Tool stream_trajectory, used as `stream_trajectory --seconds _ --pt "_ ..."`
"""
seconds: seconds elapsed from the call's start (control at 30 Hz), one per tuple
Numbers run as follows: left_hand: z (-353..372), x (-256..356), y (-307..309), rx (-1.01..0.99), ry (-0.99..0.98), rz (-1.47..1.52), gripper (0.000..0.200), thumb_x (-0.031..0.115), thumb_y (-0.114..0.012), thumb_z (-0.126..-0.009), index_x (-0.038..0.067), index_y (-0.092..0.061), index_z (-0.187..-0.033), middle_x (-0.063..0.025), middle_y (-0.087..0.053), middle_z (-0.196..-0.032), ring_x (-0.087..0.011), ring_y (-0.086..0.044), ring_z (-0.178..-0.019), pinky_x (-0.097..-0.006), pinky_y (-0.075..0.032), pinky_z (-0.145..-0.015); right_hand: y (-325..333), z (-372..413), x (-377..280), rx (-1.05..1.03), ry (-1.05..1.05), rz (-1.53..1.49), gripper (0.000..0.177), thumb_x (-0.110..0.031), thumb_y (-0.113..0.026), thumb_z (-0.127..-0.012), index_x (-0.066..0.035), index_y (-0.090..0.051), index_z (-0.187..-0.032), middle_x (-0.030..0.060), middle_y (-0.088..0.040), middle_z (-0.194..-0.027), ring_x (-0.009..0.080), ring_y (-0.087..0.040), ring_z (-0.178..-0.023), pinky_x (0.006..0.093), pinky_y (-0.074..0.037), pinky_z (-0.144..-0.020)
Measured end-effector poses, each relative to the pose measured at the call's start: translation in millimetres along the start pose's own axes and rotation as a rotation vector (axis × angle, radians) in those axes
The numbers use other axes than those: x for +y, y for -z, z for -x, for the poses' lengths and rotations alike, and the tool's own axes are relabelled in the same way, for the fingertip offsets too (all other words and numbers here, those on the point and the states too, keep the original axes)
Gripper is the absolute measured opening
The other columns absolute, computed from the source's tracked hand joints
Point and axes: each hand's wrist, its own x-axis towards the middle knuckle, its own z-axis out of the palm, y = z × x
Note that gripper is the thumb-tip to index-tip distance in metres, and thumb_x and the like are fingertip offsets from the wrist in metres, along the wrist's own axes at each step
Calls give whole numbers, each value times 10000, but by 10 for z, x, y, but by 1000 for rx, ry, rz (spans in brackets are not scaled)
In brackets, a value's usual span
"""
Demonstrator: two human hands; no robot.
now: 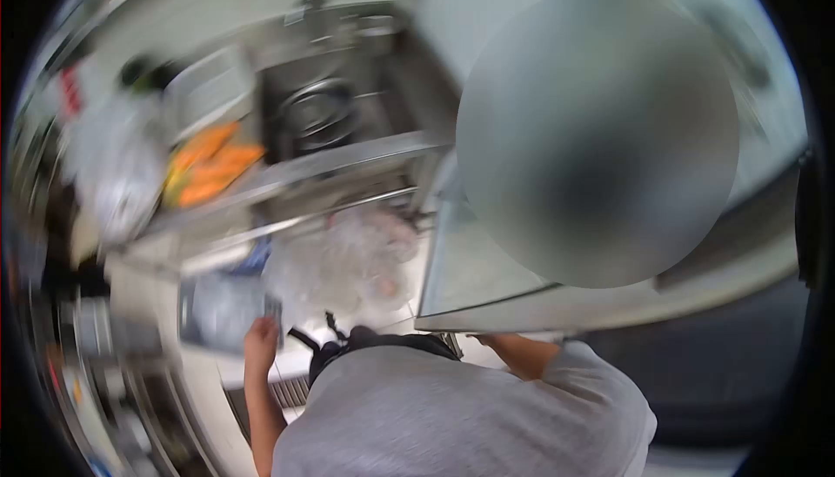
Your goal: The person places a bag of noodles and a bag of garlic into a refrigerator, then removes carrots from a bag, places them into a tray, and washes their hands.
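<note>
Because blur softens much of this view, I place things by their edges. Nearest, the right hand (497,343) shows at the near left corner of the counter (509,313), partly hidden by its edge; I cannot tell whether it grips or is spread. The left hand (262,336) looks curled over the near right corner of the shallow bin (185,313); whether it pinches the rim, I cannot make out. The bin stands on the floor (202,394) with a clear bag (224,310) inside. To work well, I would make sure of any grip on the rim, hold loose plastic within the bin's edges and give the right forearm room beside the counter. Beyond, clear bags (326,268) lie below the front edge of the sink bench (348,158); farther, a metal bowl (318,116) sits in the sink (383,119).
</note>
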Motion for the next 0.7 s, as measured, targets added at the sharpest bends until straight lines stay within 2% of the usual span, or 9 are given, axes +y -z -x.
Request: stream_trajectory --seconds 0.17,0.23,0.33,0.37,0.5,0.57,0.6,0.63,0.7 --pt "-951 479 -59 -366 -247 -9 295 98 -581 -885 -35 -583 -1149 -121 -657 -975 -175 -620 -883 -291 -482 -817 -35 204 364 380 35 -58 377 -113 -587 -809 -25 -587 -1176 164 -669 -941 220 -654 -660 327 -537 -596" --pt "-1308 816 -75 -485 -357 -114 284 94 -579 -885 -34 -588 -1139 -119 -658 -960 -169 -621 -873 -286 -483 -810 -119 340 494 459 -68 144 420 -74 -585 -758 -21 -603 -1175 176 -672 -890 229 -641 -569 338 -527 -528" --pt "-1656 1229 -7 -538 -568 -224 254 89 -579 -890 -30 -602 -1113 -128 -670 -958 -191 -638 -885 -305 -489 -822 -666 865 550 692 -238 -308 417 -102 -645 -782 -32 -590 -1190 123 -660 -768 210 -642 -646 339 -496 -504" --pt "-1698 1406 19 -532 -671 -293 252 89 -579 -892 -28 -602 -1114 -131 -673 -971 -200 -642 -899 -313 -489 -834 -865 959 674 773 -284 -376 413 -77 -627 -779 -23 -592 -1186 109 -660 -738 209 -625 -558 342 -497 -496" --pt "-1691 1660 -155 -590 -725 -169 271 101 -588 -884 -1 -607 -1134 -135 -676 -1000 -204 -644 -923 -318 -484 -859 -1270 1457 1430 417 -147 628 232 -146 -581 -830 -10 -662 -1000 114 -661 -693 210 -615 -494 354 -483 -458" --pt "-1651 1652 -241 -668 -697 -153 291 107 -606 -871 23 -609 -1149 -138 -671 -1037 -218 -641 -959 -325 -482 -873 -1525 1632 1594 344 -482 220 183 -164 -572 -832 -18 -669 -885 127 -634 -642 215 -635 -519 367 -482 -439" --pt "-1674 1569 -328 -688 -735 -161 301 113 -618 -861 32 -609 -1151 -144 -661 -1067 -234 -636 -985 -334 -480 -884 -1687 1715 1774 413 -323 77 155 -144 -555 -843 -26 -655 -845 124 -631 -655 234 -650 -545 384 -469 -403" --pt "-1688 1513 -343 -682 -758 -170 312 119 -630 -852 42 -610 -1153 -150 -652 -1097 -250 -631 -1011 -343 -478 -894 -1781 1681 1708 504 -556 -230 292 -252 -543 -872 -11 -668 -765 144 -639 -671 279 -629 -495 420 -497 -448" --pt "-1712 1510 -292 -644 -824 -293 329 152 -651 -812 59 -619 -1127 -187 -602 -1167 -340 -568 -1112 -399 -433 -972 -1844 1660 1570 405 -583 -526 234 -232 -541 -889 -55 -626 -760 102 -578 -634 268 -620 -522 400 -475 -407"
